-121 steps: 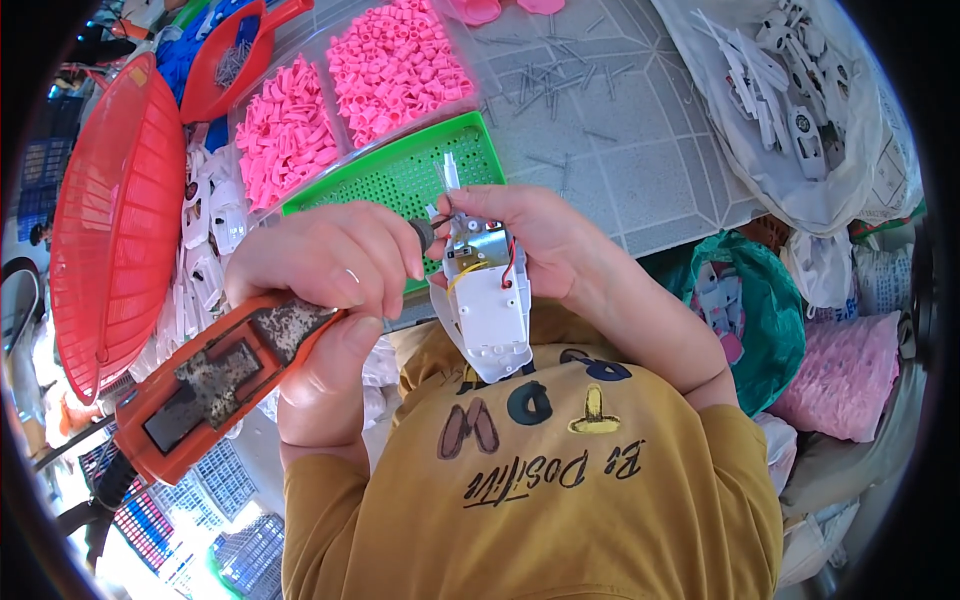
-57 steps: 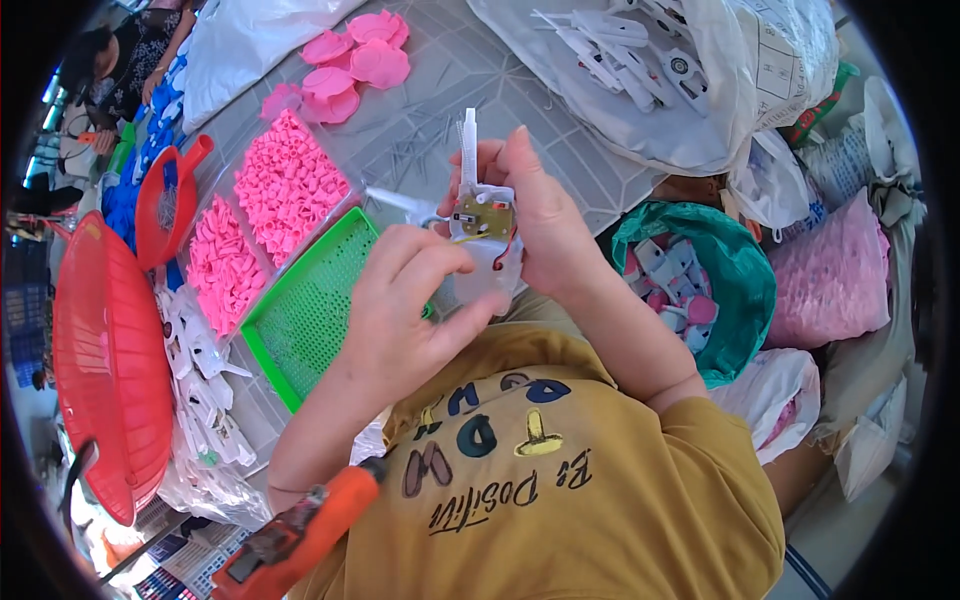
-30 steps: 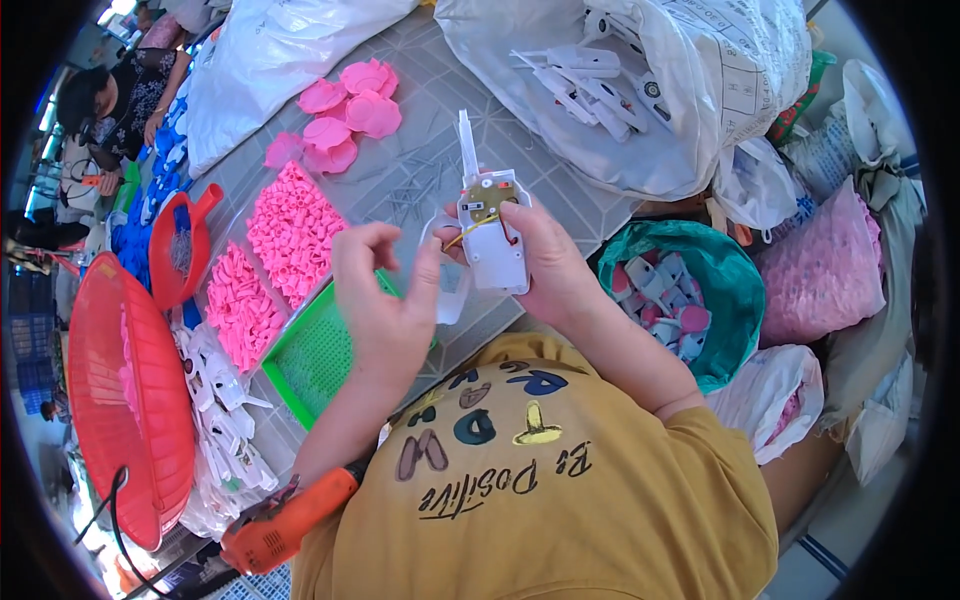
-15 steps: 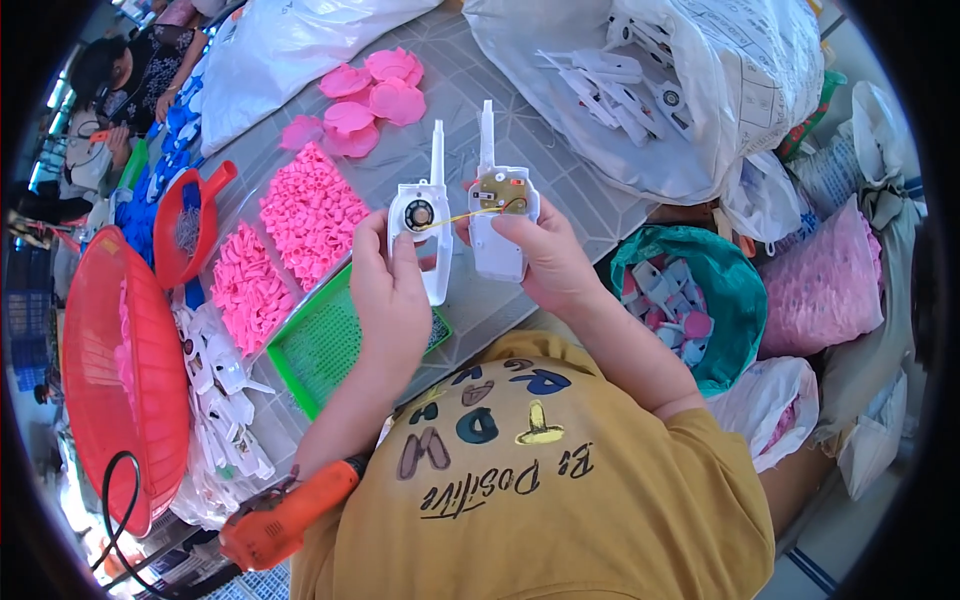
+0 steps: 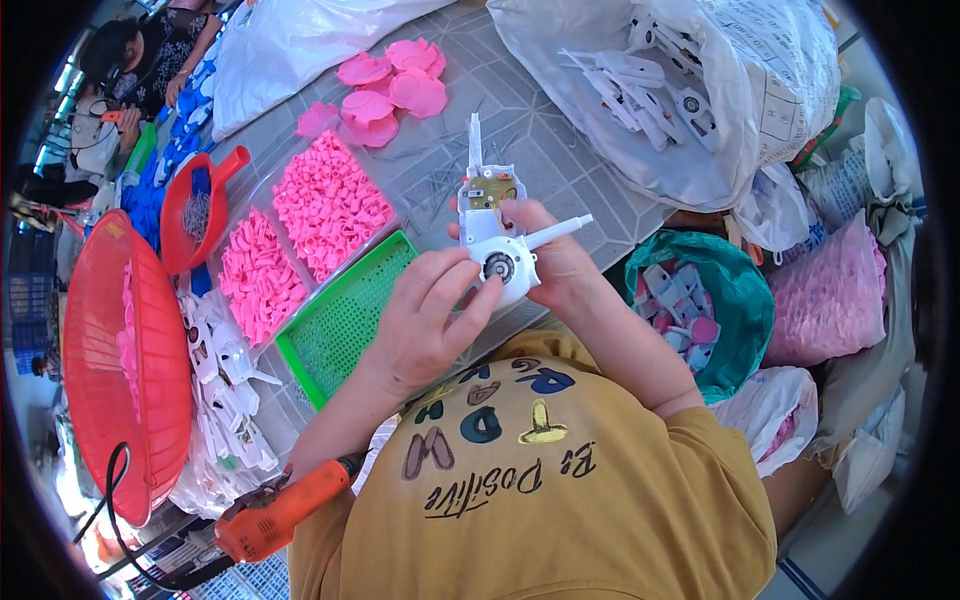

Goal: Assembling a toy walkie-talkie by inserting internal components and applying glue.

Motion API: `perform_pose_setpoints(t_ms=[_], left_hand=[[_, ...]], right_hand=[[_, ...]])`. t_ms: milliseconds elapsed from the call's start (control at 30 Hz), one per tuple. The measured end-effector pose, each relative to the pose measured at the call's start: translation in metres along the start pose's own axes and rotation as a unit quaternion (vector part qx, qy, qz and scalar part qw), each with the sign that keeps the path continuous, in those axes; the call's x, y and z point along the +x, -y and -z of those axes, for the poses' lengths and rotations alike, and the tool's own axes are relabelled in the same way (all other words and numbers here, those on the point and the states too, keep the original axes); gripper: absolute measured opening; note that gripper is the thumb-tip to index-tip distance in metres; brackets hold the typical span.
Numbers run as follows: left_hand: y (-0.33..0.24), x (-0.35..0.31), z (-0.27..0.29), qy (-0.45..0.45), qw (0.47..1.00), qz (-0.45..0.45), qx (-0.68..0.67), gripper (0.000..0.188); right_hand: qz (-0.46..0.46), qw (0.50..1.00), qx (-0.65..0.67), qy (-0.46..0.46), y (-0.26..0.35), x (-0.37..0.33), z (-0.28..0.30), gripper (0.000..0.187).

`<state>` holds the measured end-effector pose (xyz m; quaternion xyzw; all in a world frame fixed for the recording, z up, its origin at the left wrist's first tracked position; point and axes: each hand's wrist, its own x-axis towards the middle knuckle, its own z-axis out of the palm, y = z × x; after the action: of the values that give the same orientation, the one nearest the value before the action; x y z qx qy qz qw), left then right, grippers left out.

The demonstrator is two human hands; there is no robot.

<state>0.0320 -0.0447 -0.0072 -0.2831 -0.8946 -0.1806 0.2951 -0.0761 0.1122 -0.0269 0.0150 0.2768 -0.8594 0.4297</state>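
Observation:
Over the table in front of me are two white plastic shell halves of a toy walkie-talkie. My right hand (image 5: 562, 262) grips the half with the circuit board (image 5: 492, 190), its antenna pointing away from me. My left hand (image 5: 420, 325) has the other shell half (image 5: 520, 284) by its lower end, turned so its antenna points right. A fingertip rests on the round black speaker (image 5: 498, 266) set in it. This half overlaps the near end of the board half. The wires between the two are mostly hidden.
A green perforated tray (image 5: 335, 340) lies beside my left forearm, near pink plastic pieces (image 5: 330, 205). An orange power screwdriver (image 5: 285, 512) is at lower left, by a red basket (image 5: 125, 370). At right stand a teal bag (image 5: 745, 300) and a white sack (image 5: 780, 90) of parts.
The speaker half has turned clockwise and moved right, from beside the board half to over its near end. My left hand has moved right with it; my right hand has shifted slightly.

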Motion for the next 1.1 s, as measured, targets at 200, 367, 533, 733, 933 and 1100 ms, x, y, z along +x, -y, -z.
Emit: perform_pose_setpoints(t_ms=[200,367,533,733,933,1100], left_hand=[[-0.005,0.003,0.003,0.021,0.999,-0.024,-0.009,0.046],[0.005,0.009,0.011,0.010,0.993,0.100,-0.057,0.034],[0.066,0.030,0.006,-0.035,0.970,0.233,0.053,0.017],[0.139,0.040,0.002,0.021,0.958,0.247,0.143,0.018],[0.199,0.041,-0.002,0.059,0.943,0.294,0.148,0.023],[0.220,0.058,-0.022,0.139,0.934,0.268,0.193,0.029]], right_hand=[[0.010,0.999,-0.042,-0.008,0.003,-0.006,0.009,0.058],[-0.021,1.000,0.012,0.016,0.008,-0.020,0.027,0.057],[-0.086,0.995,0.043,0.033,-0.006,-0.027,0.043,0.055],[-0.055,0.998,-0.028,-0.002,-0.013,-0.017,0.045,0.059],[-0.057,0.998,-0.017,0.037,-0.021,-0.013,0.048,0.064],[-0.052,0.998,-0.025,0.035,-0.020,-0.013,0.052,0.063]])
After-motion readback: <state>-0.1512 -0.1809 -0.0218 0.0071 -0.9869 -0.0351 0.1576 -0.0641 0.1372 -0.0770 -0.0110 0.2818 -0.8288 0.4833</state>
